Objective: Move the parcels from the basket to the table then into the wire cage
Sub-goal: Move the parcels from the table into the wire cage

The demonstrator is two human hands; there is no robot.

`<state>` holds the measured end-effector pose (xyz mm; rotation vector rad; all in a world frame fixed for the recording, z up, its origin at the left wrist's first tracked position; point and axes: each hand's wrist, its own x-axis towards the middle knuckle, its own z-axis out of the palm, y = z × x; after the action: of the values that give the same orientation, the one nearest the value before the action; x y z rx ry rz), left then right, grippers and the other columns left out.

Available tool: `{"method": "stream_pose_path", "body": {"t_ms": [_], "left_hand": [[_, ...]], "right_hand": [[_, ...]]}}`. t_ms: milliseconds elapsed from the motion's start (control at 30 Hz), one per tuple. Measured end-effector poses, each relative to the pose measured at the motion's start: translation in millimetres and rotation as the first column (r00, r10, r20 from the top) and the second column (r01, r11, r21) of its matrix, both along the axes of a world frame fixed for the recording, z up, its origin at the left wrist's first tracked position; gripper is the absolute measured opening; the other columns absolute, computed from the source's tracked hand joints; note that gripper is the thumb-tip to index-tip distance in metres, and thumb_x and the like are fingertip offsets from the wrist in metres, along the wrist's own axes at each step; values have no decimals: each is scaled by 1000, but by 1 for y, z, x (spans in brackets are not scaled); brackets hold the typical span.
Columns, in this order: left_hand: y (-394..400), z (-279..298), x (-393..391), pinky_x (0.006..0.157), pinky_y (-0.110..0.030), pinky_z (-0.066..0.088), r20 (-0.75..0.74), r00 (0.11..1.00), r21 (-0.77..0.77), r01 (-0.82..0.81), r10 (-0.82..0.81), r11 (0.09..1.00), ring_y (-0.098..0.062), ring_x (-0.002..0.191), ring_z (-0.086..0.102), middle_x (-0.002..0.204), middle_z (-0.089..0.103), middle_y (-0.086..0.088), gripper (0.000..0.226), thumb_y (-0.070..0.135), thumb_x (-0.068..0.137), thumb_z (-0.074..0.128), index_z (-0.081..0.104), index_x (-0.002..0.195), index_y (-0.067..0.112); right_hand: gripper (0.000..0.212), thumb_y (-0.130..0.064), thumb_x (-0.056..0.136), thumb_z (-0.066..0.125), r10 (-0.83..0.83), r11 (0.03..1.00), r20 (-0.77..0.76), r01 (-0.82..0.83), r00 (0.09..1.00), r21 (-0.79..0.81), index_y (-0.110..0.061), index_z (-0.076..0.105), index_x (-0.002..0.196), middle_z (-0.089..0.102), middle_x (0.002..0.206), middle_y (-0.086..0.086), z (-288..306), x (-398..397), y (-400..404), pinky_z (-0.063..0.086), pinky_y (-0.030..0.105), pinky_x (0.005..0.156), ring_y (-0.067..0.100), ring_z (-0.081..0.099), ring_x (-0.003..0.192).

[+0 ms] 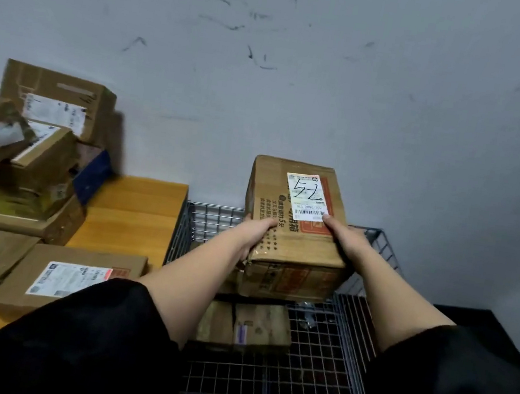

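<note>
Parcel marked "5-2" [295,222] is held above the wire cage [343,352], near its far wall, clear of the cage floor.

Head view:
- Left hand [255,233] grips the parcel's left edge, thumb over the top face, fingers hidden beneath. Right hand [341,238] grips the right edge, thumb touching the barcode label [307,196]. Both grips are closed on the carton; how far the fingers wrap under cannot be told.
- Near left corner of the carton looks crushed and split beside the left hand.
- Two smaller parcels [246,328] lie in the cage, partly under the held one.
- Wooden surface [136,213] to the left carries a loose stack of parcels [31,148] against the wall, and flatter ones nearer the person.

Risks, as judged:
- Damaged corner may tear further under the left grip, letting the carton slip.
- Lowered as it stands, the parcel could land half on the smaller parcels and rest tilted.
- Fingers could get pinched between carton and wire.
- Stack on the surface looks unevenly piled; a knock might topple it.
</note>
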<state>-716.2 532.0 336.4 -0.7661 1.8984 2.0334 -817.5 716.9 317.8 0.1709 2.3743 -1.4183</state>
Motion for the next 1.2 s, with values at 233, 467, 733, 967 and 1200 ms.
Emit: {"method": "stream_pose_path", "body": {"t_ms": [233, 467, 733, 967, 1200], "left_hand": [[52, -9, -26, 30, -16, 41, -3, 999, 59, 32, -32, 998, -9, 32, 57, 74, 58, -6, 59, 29, 98, 52, 29, 146, 4], [107, -25, -66, 27, -17, 38, 35, 999, 14, 7, -8, 1000, -7, 29, 55, 79, 60, -7, 55, 26, 99, 51, 28, 145, 6], [156, -59, -112, 30, -15, 40, 122, 990, 0, -72, 72, 997, -12, 57, 60, 82, 58, -4, 53, 25, 96, 55, 34, 141, 6], [168, -84, -133, 37, -16, 46, 238, 968, 21, -86, 79, 996, -13, 69, 57, 82, 60, -3, 11, 20, 96, 54, 54, 99, 9], [156, -114, -150, 60, -28, 52, 316, 942, 75, -143, 113, 987, -16, 70, 60, 81, 62, -4, 11, 23, 95, 56, 54, 95, 12]], "right_hand": [[84, -75, 63, 66, -44, 999, 23, 43, 999, 31, -11, 63, 117, 66, 114, 10, -6, -10, 59, 47, 43, 101, 29, 64, 102], [81, -75, 70, 61, -33, 997, 29, 30, 999, 74, -14, 61, 124, 64, 120, 10, -37, -58, 110, 45, 44, 102, 31, 62, 107], [60, -60, 87, 57, 120, 981, 79, -130, 990, 143, -17, 58, 128, 61, 111, 4, -60, -120, 150, 45, 36, 94, 24, 57, 97], [55, -46, 93, 56, 264, 949, 168, -287, 950, 129, -11, 51, 136, 58, 125, 10, -70, -152, 160, 39, 30, 84, 20, 51, 95], [57, -35, 97, 55, 342, 902, 175, -375, 923, 214, -13, 37, 146, 52, 137, 11, -87, -174, 148, 43, 29, 84, 25, 55, 110]]}}
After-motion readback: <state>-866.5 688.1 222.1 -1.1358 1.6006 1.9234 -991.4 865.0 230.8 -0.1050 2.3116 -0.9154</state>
